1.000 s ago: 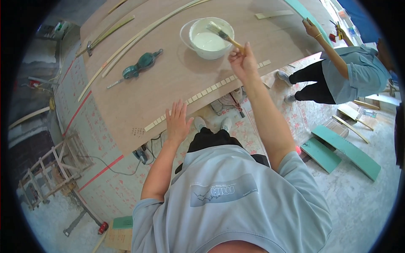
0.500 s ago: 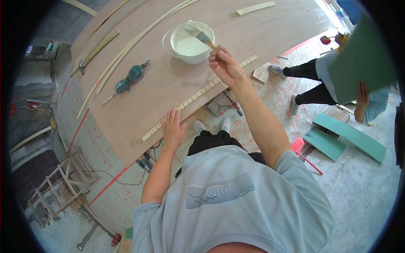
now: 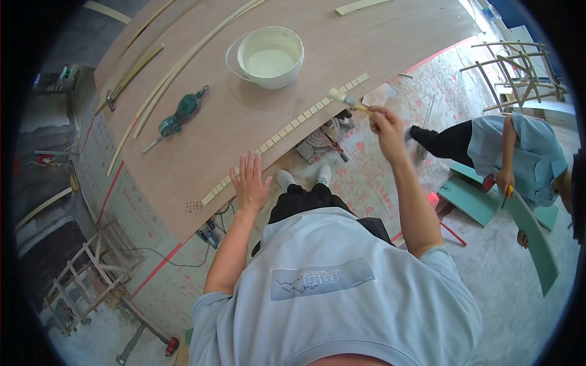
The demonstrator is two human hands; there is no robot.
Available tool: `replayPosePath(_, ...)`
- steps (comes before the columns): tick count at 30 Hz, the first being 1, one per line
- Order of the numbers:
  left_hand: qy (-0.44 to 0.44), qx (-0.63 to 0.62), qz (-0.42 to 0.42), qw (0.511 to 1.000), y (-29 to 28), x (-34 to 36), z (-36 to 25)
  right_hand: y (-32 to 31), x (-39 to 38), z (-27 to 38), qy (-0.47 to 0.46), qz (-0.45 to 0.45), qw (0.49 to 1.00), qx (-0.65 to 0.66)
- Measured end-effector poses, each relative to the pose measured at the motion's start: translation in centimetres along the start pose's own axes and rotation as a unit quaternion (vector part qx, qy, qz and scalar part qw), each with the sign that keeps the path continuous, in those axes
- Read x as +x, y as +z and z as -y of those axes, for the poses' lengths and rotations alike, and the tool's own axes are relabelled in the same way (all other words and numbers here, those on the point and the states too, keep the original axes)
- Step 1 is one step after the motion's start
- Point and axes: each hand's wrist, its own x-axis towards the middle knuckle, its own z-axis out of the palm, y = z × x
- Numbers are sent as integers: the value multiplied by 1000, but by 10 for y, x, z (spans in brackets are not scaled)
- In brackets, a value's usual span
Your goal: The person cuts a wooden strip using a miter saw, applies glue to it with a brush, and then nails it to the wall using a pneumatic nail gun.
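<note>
Your right hand, at 2 o'clock, closes around the handle of a flat paintbrush. The brush, at 1 o'clock, has pale, whitish bristles and a wooden handle; it points toward 11 o'clock. Your left hand, at 9 o'clock, is spread flat, fingers extended over a pale wooden strip. Dark crosswise lines divide this narrow strip into small blocks; it runs from 9 o'clock to 1 o'clock along the tabletop's near edge.

The broad, light-brown tabletop also carries a white bucket of whitish liquid at 12 o'clock and a green power tool at 10. Red-marked sheeting covers part of the floor. At 3 o'clock a co-worker holds a green board.

Your grip hides the handle's end. You cannot tell whether the bristles touch the strip. The tabletop partly covers a machine below its edge, and the top border cuts off long slats.
</note>
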Motion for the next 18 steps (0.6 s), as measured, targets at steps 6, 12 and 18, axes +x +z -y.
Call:
replayPosePath(6, 54, 6, 44, 998, -5, 30, -28, 51, -26, -37, 14, -52, 965, -258)
replayPosePath(12, 109, 12, 67, 992, 8, 67, -55, 59, -24, -36, 10, -64, 953, -297)
replayPosePath(18, 100, 2, 107, 989, 2, 71, -62, 39, -7, -41, -14, -120, 942, -312)
